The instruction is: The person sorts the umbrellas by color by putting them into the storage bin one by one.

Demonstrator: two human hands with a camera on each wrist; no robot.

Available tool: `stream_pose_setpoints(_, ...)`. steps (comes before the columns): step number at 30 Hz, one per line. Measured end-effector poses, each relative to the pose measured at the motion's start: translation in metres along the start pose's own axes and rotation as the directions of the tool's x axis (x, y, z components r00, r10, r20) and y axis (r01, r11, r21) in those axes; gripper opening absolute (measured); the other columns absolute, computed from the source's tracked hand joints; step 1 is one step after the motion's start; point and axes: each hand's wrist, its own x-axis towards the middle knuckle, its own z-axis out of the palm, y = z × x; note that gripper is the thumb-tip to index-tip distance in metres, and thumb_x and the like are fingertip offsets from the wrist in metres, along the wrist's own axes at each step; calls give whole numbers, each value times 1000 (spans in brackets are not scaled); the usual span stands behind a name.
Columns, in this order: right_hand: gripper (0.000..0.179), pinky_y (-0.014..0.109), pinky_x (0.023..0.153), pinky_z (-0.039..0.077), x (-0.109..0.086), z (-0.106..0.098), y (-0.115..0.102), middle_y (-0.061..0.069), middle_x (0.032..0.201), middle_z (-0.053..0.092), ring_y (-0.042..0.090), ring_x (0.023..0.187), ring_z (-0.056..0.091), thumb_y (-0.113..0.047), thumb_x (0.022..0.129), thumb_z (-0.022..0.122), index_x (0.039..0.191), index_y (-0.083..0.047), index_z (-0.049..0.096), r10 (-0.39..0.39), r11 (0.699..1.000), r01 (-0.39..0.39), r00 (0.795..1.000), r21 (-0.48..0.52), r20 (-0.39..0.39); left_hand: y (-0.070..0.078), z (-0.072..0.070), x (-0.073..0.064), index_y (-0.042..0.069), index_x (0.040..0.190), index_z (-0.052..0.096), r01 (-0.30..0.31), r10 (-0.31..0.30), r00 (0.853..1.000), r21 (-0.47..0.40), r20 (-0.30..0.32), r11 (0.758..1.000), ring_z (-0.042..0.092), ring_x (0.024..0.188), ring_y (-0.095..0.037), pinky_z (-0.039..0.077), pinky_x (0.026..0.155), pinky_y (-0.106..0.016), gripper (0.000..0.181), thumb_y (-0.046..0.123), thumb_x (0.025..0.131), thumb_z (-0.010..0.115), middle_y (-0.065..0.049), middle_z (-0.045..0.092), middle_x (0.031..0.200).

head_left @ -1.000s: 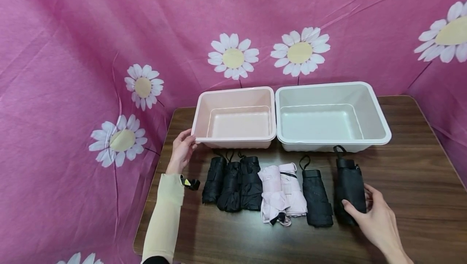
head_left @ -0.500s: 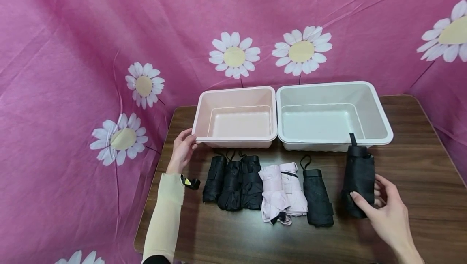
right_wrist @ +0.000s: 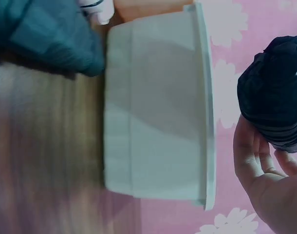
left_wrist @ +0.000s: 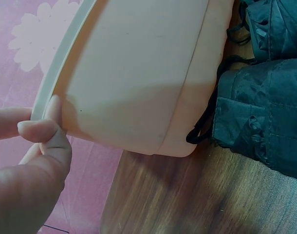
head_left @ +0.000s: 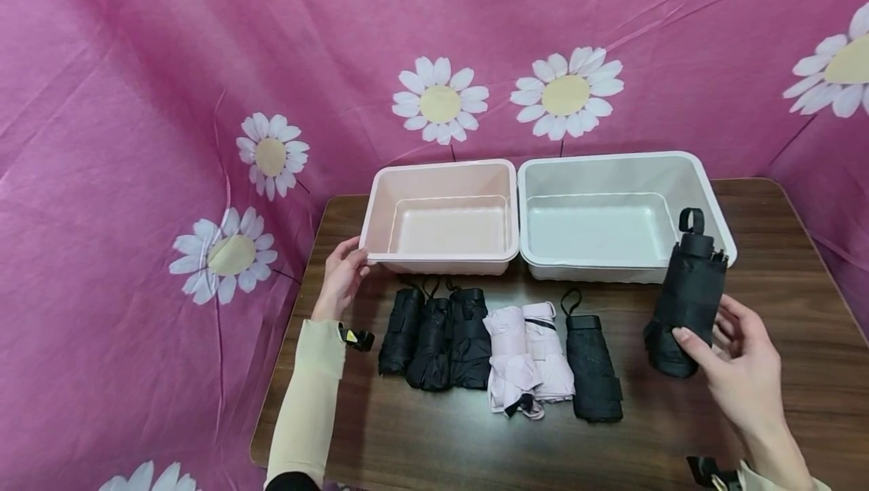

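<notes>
My right hand (head_left: 743,363) grips a folded black umbrella (head_left: 689,302) round its lower part and holds it raised off the table, tilted, its strap loop at the top. It hangs in front of the white bin's near right corner. At the pink bin (head_left: 441,259), my left hand (head_left: 342,277) pinches the rim at the near left corner; the left wrist view shows the fingers on both sides of that rim (left_wrist: 65,53). The white bin (head_left: 627,261) stands right beside the pink one. No umbrella lies in either bin.
In front of the bins lies a row of folded umbrellas: several black ones, such as this black umbrella (head_left: 594,370) at the right end, and two pale pink umbrellas (head_left: 512,359) between them. The wooden table (head_left: 434,446) meets a pink flowered cloth (head_left: 326,61) behind.
My right hand has lifted the black umbrella from the right end of the row, moving it up and to the right and tilting it. The left hand stays at the pink bin's corner.
</notes>
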Motion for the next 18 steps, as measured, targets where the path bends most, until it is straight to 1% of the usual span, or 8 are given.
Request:
stream_pose_setpoints(3,66,-2,80,43,5,2,-6,-25,109,57,-12,98,56,13,80,66,137,-12,46,-13,999,13,1000,52,-3,1,0,0,8,121,48,0,0,1000,-5,-2,1000,56,62,-8,43,51,-15,27,-2,96,50,-5,57,87)
stream_pose_setpoints(8,65,-1,80,44,12,7,-17,-23,108,60,-10,98,58,16,78,66,135,-11,49,-41,994,42,999,100,-19,1,0,1,9,117,49,2,-2,1000,-5,-2,1000,55,61,-8,42,50,-15,25,-2,96,50,-4,56,86)
stream_pose_setpoints(10,64,0,80,44,15,10,-22,-20,107,62,-8,99,59,17,78,65,134,-10,50,-52,989,55,998,140,-25,1,0,1,10,117,49,2,-2,1000,-6,-1,1000,55,62,-8,42,50,-15,24,-2,95,50,-4,55,88)
stream_pose_setpoints(11,64,1,81,45,16,12,-24,-18,107,63,-6,99,60,19,77,64,133,-9,51,-54,981,59,998,185,-29,0,0,1,10,116,49,2,-2,1000,-7,-3,1000,55,62,-8,42,51,-15,24,-2,95,50,-5,55,88)
stream_pose_setpoints(13,63,4,82,46,19,15,-29,-13,108,65,-2,100,61,22,76,61,132,-6,52,-66,954,72,997,290,-31,0,0,1,10,117,49,1,-1,1000,0,-2,1000,55,62,-8,42,51,-15,25,-2,95,51,-5,55,89)
stream_pose_setpoints(15,62,6,83,46,21,17,-33,-8,110,66,1,102,62,24,76,59,132,-3,52,-88,915,88,996,393,-19,0,0,1,9,118,49,1,-1,1000,10,-3,1000,56,62,-8,42,51,-15,25,-1,96,51,-5,56,89)
stream_pose_setpoints(18,61,9,81,49,25,21,-38,-2,113,66,5,102,63,27,77,54,132,0,52,-141,833,109,990,543,16,-1,1,1,8,120,49,-4,4,1000,22,-5,1000,56,62,-9,42,51,-15,26,-2,96,51,-3,58,85)
